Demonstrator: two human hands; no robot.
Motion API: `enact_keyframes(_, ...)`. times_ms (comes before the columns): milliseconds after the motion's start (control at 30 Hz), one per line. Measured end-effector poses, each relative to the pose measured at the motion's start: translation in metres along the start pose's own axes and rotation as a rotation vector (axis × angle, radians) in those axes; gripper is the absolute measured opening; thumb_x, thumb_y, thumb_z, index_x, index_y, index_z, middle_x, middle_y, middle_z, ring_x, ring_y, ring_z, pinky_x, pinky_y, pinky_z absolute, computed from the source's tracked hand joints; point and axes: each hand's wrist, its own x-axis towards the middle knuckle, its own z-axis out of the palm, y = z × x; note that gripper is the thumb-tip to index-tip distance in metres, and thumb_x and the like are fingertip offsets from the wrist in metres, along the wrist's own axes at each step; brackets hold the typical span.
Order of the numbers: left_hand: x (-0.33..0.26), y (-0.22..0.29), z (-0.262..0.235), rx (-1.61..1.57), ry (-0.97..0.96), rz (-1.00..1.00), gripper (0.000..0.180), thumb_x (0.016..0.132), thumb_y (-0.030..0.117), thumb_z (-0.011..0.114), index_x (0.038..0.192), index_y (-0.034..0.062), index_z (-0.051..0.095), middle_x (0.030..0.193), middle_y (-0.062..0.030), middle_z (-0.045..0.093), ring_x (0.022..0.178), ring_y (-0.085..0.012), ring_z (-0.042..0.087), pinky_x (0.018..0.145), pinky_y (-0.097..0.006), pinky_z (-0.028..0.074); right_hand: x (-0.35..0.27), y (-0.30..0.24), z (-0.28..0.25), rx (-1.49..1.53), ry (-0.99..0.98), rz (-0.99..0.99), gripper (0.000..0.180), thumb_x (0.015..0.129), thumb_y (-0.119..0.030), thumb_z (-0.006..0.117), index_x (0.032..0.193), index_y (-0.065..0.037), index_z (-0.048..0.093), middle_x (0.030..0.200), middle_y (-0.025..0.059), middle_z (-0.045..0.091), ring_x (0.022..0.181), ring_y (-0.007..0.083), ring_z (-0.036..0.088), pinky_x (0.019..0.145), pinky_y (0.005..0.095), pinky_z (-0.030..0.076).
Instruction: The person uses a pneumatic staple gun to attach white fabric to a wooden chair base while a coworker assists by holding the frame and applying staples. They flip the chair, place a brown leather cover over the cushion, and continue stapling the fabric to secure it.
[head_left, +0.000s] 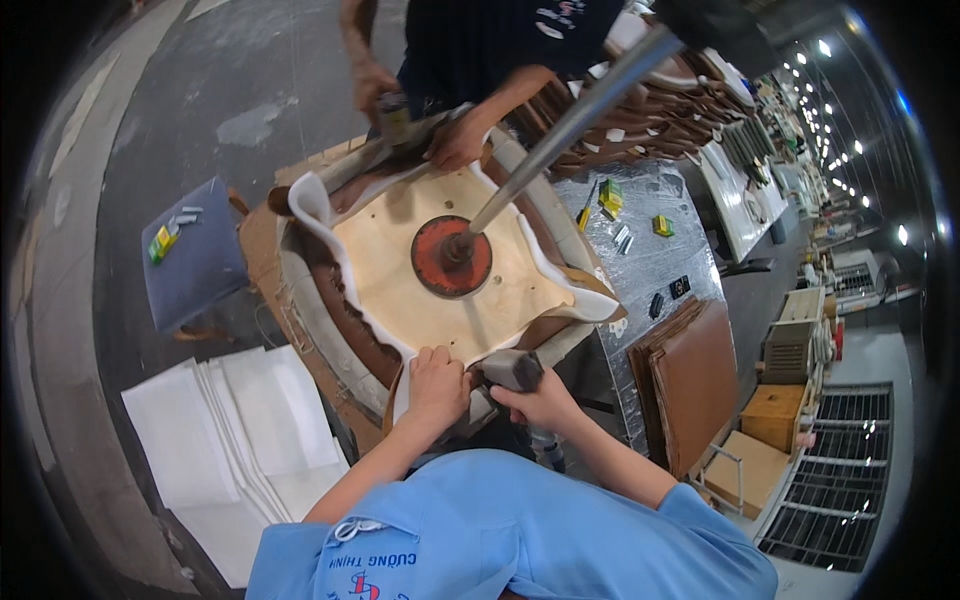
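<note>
A pale plywood seat board (385, 275) lies in front of me, with a red round press plate (425, 262) on a metal rod bearing down on its middle. White padding (312, 200) and a brown leather cover (345, 315) stick out around the board's edges. At the near corner my left hand (438, 385) has its fingers bent over the cover's edge, pinching it against the board. My right hand (545, 400) is wrapped round the handle of a staple gun (515, 370), whose nose sits at the board's near edge, just right of my left hand. The nose tip is hidden.
Across the board, a co-worker's hands (460, 138) work at the far edge with another tool (394, 115). On the right, a wrapped table (650, 240) bears small yellow-green boxes (610, 197) and stacked brown leather pieces (690, 380). White sheets (240, 430) and a blue stool (195, 255) are at left.
</note>
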Motion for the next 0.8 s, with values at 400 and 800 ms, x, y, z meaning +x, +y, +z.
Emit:
enact_keyframes(400, 0.1, 0.064, 0.05, 0.059, -0.138, 0.104, 0.034, 0.094, 0.037, 0.084, 0.107, 0.0059, 0.082, 0.116, -0.0148, 0.071, 0.122, -0.0356, 0.063, 0.102, -0.051, 0.049, -0.013, 0.035, -0.095, 0.132, 0.241, -0.076, 0.029, 0.1, -0.022, 0.087, 0.116, -0.001, 0.073, 0.083, 0.0014, 0.07, 0.063, 0.0109, 0.067, 0.054, 0.0297, 0.052)
enact_keyframes(800, 0.106, 0.068, 0.074, 0.0, 0.028, 0.125, 0.022, 0.087, 0.026, 0.086, 0.103, 0.0111, 0.08, 0.115, -0.0112, 0.063, 0.118, -0.0341, 0.056, 0.096, -0.051, 0.042, 0.033, 0.0, -0.127, 0.025, 0.052, -0.004, 0.032, 0.101, -0.023, 0.086, 0.122, -0.001, 0.074, 0.076, 0.0011, 0.069, 0.056, 0.0106, 0.063, 0.05, 0.0295, 0.051)
